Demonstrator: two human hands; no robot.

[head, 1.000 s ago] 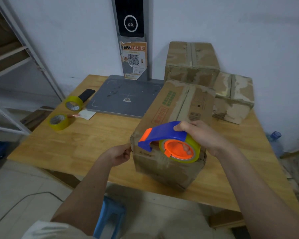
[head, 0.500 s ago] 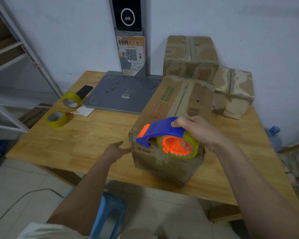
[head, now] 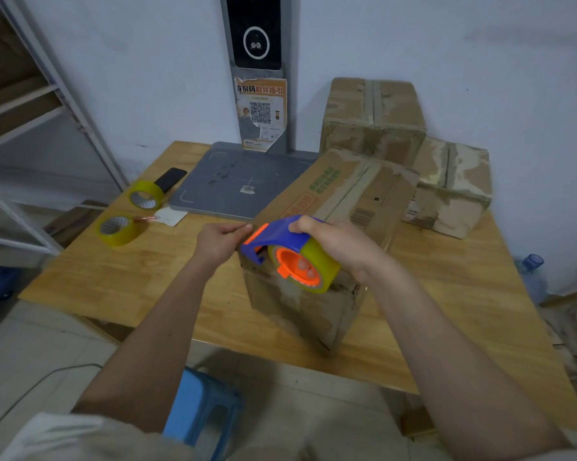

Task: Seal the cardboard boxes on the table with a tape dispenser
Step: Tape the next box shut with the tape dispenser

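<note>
Nearest the camera, two bare forearms reach forward over a blue stool point(head: 202, 412) that stands on the tiled floor in front of the bench point(head: 120, 281). The right hand point(head: 338, 242) is wrapped around a tape dispenser point(head: 288, 252) — blue handle and guard, orange hub, a yellowish roll of tape — with its fingers curled through the hub, where their tips show inside the orange ring. The dispenser is held over the near top edge of a cardboard box point(head: 317, 261) that sits close to the bench's front edge, turned at an angle to it. The left hand point(head: 222, 239) is closed in a pinch right at the dispenser's orange front end, thumb and fingertips pressed together; whether it grips a tape end or the box's corner I cannot tell.

The box's top flaps meet along a seam that runs away from the camera, with red and green print on the left flap and a barcode on the right one.

To the left on the bench lie two spare tape rolls point(head: 117, 229) point(head: 145, 197), a slip of paper point(head: 170, 216) just beside the nearer roll and a dark phone point(head: 170, 179) behind the farther one. Further back sits a grey flat platform point(head: 234, 181), with an upright post point(head: 257, 71) rising from it against the wall — a poster with a QR code is stuck on it. At the back right, two more taped boxes point(head: 373, 119) point(head: 453, 188) stand beside the wall.
</note>
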